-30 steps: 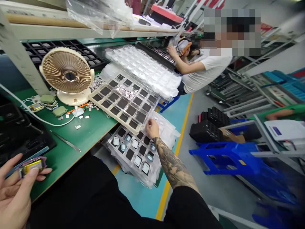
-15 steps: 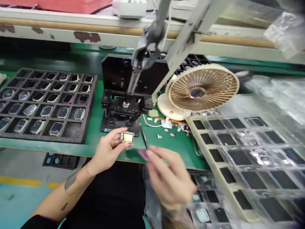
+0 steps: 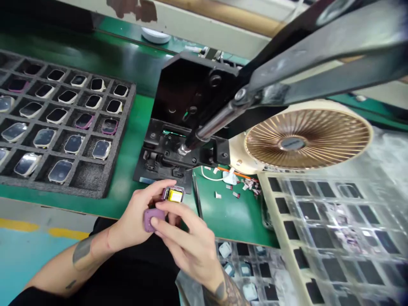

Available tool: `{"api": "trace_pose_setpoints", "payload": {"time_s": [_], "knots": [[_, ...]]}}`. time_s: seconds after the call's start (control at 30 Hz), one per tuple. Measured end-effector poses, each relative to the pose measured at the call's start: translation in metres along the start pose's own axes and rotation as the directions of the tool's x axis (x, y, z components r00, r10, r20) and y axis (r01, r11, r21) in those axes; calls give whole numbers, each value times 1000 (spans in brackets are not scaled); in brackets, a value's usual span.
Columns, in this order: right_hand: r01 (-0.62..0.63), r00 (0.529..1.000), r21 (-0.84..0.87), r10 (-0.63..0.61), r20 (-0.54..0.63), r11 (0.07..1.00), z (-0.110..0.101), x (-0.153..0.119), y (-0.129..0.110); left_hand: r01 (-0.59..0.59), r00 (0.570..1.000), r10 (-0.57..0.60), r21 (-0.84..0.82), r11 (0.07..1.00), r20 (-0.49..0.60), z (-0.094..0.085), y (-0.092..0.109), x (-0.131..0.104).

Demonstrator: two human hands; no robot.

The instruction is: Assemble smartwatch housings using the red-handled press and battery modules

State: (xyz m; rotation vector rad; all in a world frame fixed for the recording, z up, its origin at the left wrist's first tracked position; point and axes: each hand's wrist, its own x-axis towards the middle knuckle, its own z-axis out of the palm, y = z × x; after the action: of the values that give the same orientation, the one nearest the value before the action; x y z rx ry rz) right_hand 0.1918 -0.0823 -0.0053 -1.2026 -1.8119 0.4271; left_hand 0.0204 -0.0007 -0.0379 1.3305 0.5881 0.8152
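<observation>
My left hand [image 3: 135, 214] grips an opened smartwatch [image 3: 175, 194] by its edge, and a yellow-and-white inside faces up. Between the fingers of my right hand [image 3: 189, 240] is a small purple rounded-square piece [image 3: 153, 219], just below the smartwatch and close to my left palm. Some fingertips are hidden behind the two parts. Tweezers [image 3: 197, 197] lie on the green bench mat just right of the smartwatch. Beyond my hands stands a black press [image 3: 172, 148] with a metal lever arm.
A dark foam tray [image 3: 92, 193] with watches in its compartments lies at the left. On the right are a beige fan [image 3: 306, 136], small loose connectors [image 3: 236, 195] and a clear-covered tray [image 3: 282, 229]. Another tray [image 3: 264, 270] sits below the bench edge.
My right hand has moved left, bringing the purple piece beside my left hand. The smartwatch stays in my left hand. The head view has shifted closer to the press.
</observation>
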Motion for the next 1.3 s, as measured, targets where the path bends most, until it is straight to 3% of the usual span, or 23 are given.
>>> {"api": "trace_pose_setpoints", "payload": {"time_s": [0.13, 0.23, 0.37, 0.47, 0.53, 0.63, 0.7, 0.8, 1.03, 1.2, 1.3], "knots": [[7, 984, -192, -41, -174, 981, -18, 6, 8, 62, 997, -64, -63, 996, -31, 4, 1, 0], [13, 985, -354, -72, -154, 935, -25, 9, 16, 43, 999, -43, -72, 996, 7, 4, 2, -2], [14, 994, -408, -56, -91, 913, -15, 7, 24, 66, 998, -67, -112, 992, -5, 3, 1, -3], [2, 996, -357, -34, -81, 934, -6, 4, 25, 83, 991, -98, -155, 984, -87, 4, -1, -1], [-50, 990, -267, 12, -139, 962, -3, 3, 25, 38, 991, -61, -183, 982, -122, 4, -1, 1], [-179, 958, -107, 149, -246, 978, -2, 3, 25, -16, 996, -5, -224, 975, -93, 4, 2, 2], [-218, 954, -38, 204, -221, 975, -3, 6, 25, -22, 998, 9, -214, 976, -63, 2, 3, 1], [-200, 963, 24, 201, -177, 979, -3, 11, 24, -36, 998, 26, -153, 988, -63, -1, 4, 0], [-159, 942, 129, 190, -277, 979, 5, 10, 19, -169, 978, 185, 143, 975, -99, 0, 7, 1], [-238, 938, 220, 282, -201, 946, 1, 8, 19, -193, 971, 217, 201, 960, -102, 1, 6, -3], [-274, 952, 149, 290, -102, 950, -10, 17, 15, -173, 971, 202, 205, 963, -126, 2, 3, -4]]}}
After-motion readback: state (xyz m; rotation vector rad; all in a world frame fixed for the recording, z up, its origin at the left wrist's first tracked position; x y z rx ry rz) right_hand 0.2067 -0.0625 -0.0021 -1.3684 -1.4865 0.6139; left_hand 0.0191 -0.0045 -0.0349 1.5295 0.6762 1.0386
